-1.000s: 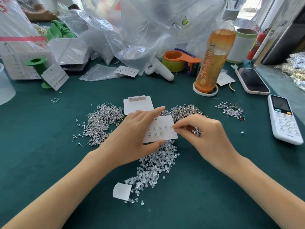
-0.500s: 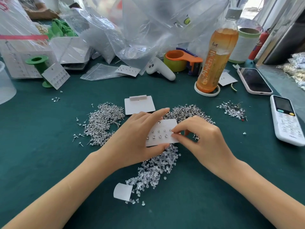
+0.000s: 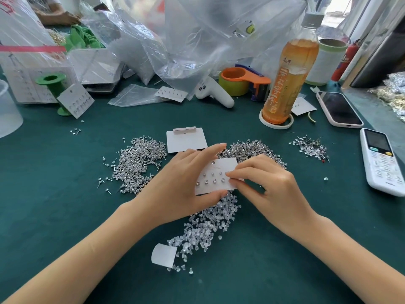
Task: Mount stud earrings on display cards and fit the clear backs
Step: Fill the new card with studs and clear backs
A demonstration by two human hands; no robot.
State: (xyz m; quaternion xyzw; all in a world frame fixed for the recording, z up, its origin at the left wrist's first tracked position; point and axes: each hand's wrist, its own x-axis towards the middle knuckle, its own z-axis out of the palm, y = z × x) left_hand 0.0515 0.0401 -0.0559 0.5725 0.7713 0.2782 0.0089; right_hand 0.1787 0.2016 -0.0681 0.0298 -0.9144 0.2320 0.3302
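Note:
My left hand point(image 3: 182, 183) holds a white display card point(image 3: 215, 175) by its top and bottom edges, just above the green table. Several stud earrings sit in two rows on the card. My right hand point(image 3: 269, 189) pinches the card's right edge with thumb and forefinger; whether a stud is between the fingertips cannot be told. Two heaps of loose silver studs lie behind, one at the left point(image 3: 138, 161) and one at the right point(image 3: 252, 150). A pile of clear backs point(image 3: 203, 227) spreads under and in front of the card.
A stack of blank cards point(image 3: 186, 141) lies behind my hands. A tea bottle point(image 3: 289, 80), tape dispenser point(image 3: 243, 82), phone point(image 3: 338, 109) and remote point(image 3: 382, 161) stand to the right. Plastic bags point(image 3: 197, 40) and a filled card on a green spool point(image 3: 75, 103) crowd the back. A small white scrap point(image 3: 163, 255) lies near me.
The card has tilted and shifted slightly toward me. My right hand moved from the right stud heap onto the card's right edge and now pinches it.

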